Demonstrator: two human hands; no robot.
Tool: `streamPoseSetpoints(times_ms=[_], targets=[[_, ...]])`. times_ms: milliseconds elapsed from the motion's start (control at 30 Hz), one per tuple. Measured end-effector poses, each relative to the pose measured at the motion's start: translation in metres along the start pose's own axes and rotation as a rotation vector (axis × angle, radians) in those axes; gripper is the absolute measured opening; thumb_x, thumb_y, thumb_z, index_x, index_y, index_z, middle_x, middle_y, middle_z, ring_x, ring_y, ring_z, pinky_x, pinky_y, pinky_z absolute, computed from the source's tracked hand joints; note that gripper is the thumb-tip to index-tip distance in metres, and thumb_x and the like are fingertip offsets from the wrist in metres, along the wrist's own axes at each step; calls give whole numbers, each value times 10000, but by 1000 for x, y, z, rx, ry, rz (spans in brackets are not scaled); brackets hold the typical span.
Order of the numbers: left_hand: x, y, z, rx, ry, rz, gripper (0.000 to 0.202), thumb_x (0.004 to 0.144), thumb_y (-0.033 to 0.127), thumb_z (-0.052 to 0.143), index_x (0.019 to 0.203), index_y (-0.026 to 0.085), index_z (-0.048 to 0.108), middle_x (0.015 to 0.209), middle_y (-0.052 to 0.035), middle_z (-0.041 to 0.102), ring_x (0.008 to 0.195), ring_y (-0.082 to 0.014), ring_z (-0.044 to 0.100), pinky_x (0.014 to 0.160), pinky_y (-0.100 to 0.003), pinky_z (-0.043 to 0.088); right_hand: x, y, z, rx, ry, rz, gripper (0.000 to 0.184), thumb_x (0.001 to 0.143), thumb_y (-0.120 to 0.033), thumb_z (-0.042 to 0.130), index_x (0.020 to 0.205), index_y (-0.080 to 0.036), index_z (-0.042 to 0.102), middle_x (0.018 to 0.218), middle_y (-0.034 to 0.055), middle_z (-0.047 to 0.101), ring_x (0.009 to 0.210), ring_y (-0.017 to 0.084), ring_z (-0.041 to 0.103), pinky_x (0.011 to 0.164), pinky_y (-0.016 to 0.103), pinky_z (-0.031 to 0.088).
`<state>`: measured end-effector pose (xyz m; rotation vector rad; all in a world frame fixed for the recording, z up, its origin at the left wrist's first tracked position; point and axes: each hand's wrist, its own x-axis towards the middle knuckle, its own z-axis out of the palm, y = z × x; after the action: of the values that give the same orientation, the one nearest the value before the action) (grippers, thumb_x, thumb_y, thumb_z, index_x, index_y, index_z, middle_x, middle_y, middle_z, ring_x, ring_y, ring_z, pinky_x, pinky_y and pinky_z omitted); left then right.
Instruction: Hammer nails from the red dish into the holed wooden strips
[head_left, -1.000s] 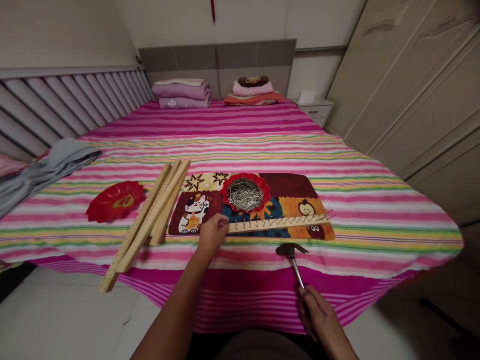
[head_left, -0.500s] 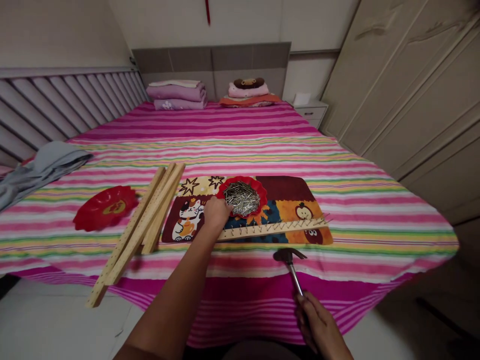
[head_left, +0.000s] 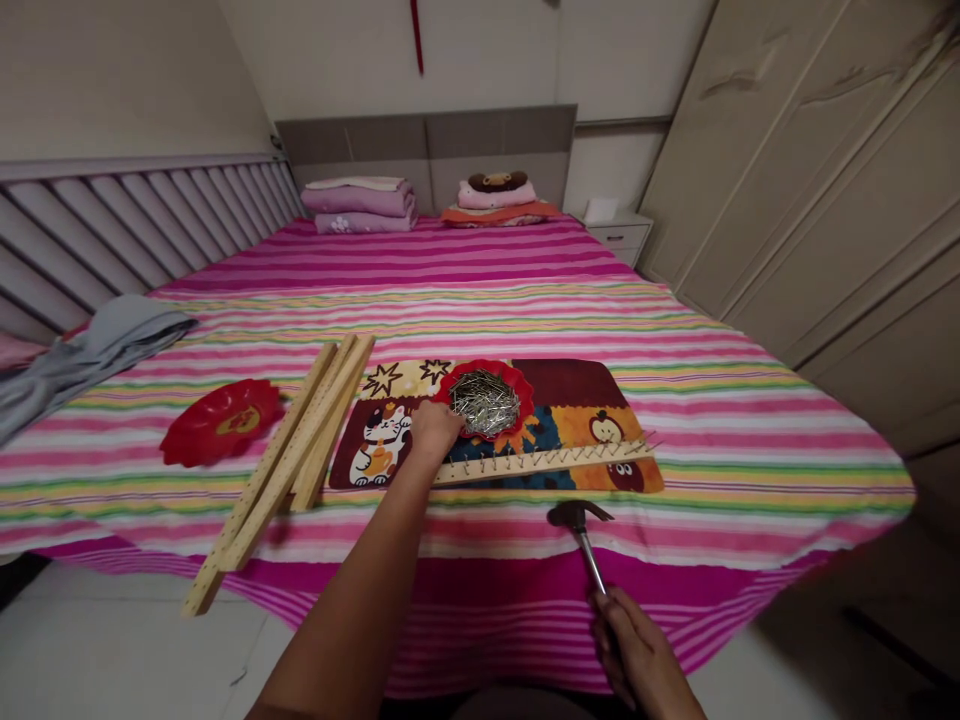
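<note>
My left hand (head_left: 437,428) is at the left rim of a red scalloped bowl (head_left: 525,392) filled with loose silver nails (head_left: 484,402). Its fingers are drawn together at the edge of the nails; what they pinch, if anything, is hidden. A wooden strip (head_left: 536,463) lies just below the bowl, with a row of nails standing in it, several of them leaning. My right hand (head_left: 637,645) is wrapped round the handle of a claw hammer (head_left: 589,548), its dark head over the near side of the bed. Bowl and strip rest on a patterned mat (head_left: 562,380).
Several wooden strips (head_left: 289,470) with small holes lie in a pile left of the mat. Beside them is a red scalloped plate (head_left: 217,425). Grey clothing (head_left: 124,340) lies at the far left of the striped bed (head_left: 450,300). Folded bedding (head_left: 364,205) is by the headboard.
The view has tilted slightly, so the far things sit a little lower. My left hand stays at the bowl's rim, and my right hand still holds the hammer in place.
</note>
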<state>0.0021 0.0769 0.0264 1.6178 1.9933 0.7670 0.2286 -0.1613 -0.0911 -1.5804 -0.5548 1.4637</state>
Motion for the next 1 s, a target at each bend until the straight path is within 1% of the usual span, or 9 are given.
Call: streamPoseSetpoints(times_ms=[133,233,300,400,500,667,767,900,1000], targets=[[-8,5,2,373,49,33,186,680,349,641,669,169,688,907,-138,633,918,-283,566,759,-337,411,1,-3,2,3,-10,7,559,591,-733,593,797,-228,469,468,-107,336,318,50,221,309,186,118],[-10,11,8,450,100,50,155,693,275,617,713,146,700,1003,-183,620,957,-314,549,760,-366,407,-1,-5,4,-2,-31,3,534,618,-724,581,772,-227,462,470,-105,342,326,45,227,315,178,119],[-7,11,9,413,106,47,112,687,216,606,661,143,687,941,-178,635,936,-302,558,745,-353,403,-1,-5,3,-8,-43,-6,508,645,-707,571,772,-226,466,477,-99,363,323,44,232,313,178,125],[-1,3,2,187,34,11,131,642,198,646,520,161,618,671,-94,618,780,-232,580,683,-299,391,-1,-3,2,-6,-33,-8,504,646,-701,571,787,-227,472,476,-99,369,320,46,238,310,174,125],[0,-8,-11,-179,-58,-61,184,602,207,673,465,169,555,490,-4,531,573,-148,520,593,-257,366,1,-1,0,-3,-35,-8,496,654,-690,575,796,-225,478,484,-97,378,322,45,242,306,170,131],[-17,-25,-30,-734,-178,-144,198,557,293,714,602,152,583,471,62,491,440,-56,394,454,-184,294,5,1,0,-14,-32,-13,490,651,-688,572,768,-219,489,479,-94,386,310,40,229,290,173,140],[-30,-36,-37,-945,-261,-269,277,511,296,763,639,145,568,469,61,490,431,-46,418,429,-165,313,4,1,0,-17,-2,-8,500,639,-690,576,787,-218,499,466,-97,380,300,43,223,283,179,138],[-48,-48,-40,-1099,-303,-345,332,471,247,801,691,131,581,537,27,571,484,-56,510,473,-170,416,1,-1,0,-31,-34,-8,475,678,-666,573,805,-215,496,476,-99,383,311,43,238,294,175,142],[-61,-53,-38,-1097,-336,-346,371,463,229,799,769,122,617,566,10,606,509,-72,547,500,-191,459,1,-2,0,-34,-39,-6,476,688,-665,568,816,-213,496,474,-105,365,314,39,219,297,173,136]])
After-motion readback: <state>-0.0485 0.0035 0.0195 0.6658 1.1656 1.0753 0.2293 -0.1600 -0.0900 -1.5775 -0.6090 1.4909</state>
